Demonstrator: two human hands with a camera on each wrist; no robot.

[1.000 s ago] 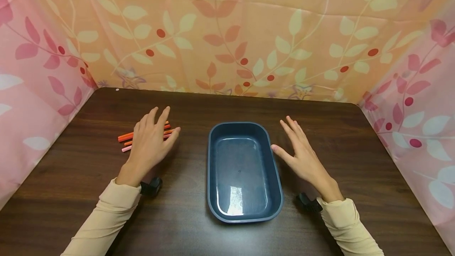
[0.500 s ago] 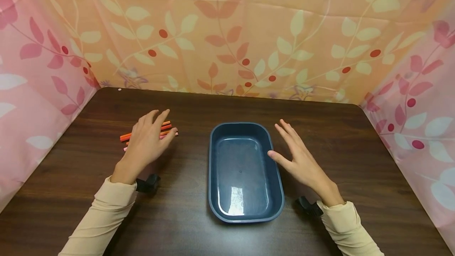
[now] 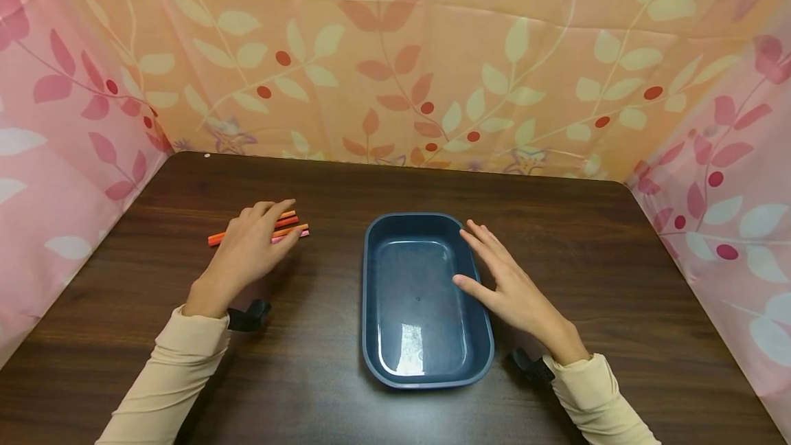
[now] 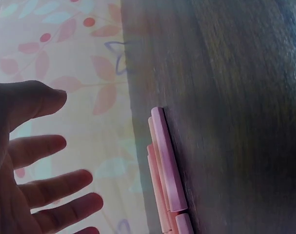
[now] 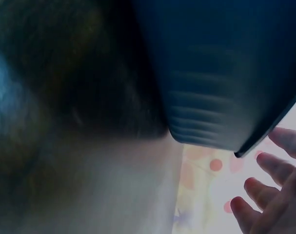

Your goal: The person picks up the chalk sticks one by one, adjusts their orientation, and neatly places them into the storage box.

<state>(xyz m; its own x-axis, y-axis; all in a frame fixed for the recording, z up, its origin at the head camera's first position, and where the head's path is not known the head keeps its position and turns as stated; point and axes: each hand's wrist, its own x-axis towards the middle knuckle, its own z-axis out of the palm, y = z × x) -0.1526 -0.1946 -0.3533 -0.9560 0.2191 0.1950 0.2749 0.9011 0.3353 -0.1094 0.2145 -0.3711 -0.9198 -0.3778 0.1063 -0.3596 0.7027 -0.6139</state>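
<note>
Several slim orange, red and pink pens lie bunched on the left of the table, partly hidden beneath my left hand. That hand hovers over them with fingers extended and thumb apart, holding nothing. In the left wrist view a pink pen shows on the near side of the bunch, away from the spread fingers. A dark blue rectangular plastic tray stands at the centre with nothing in it. Across its right rim reaches my right hand, fingers straight, thumb over the inside. The right wrist view shows the tray's outer wall beside the fingertips.
The dark wooden table runs back to an orange leaf-patterned curtain. Pink patterned cloth hangs along both sides. A small white spot marks the back left edge. Both wrists wear black camera mounts.
My left hand has drawn back slightly toward me, showing more of the pens' right ends. The right hand has shifted left, from beside the tray to over its right rim. The pens and tray stay put.
</note>
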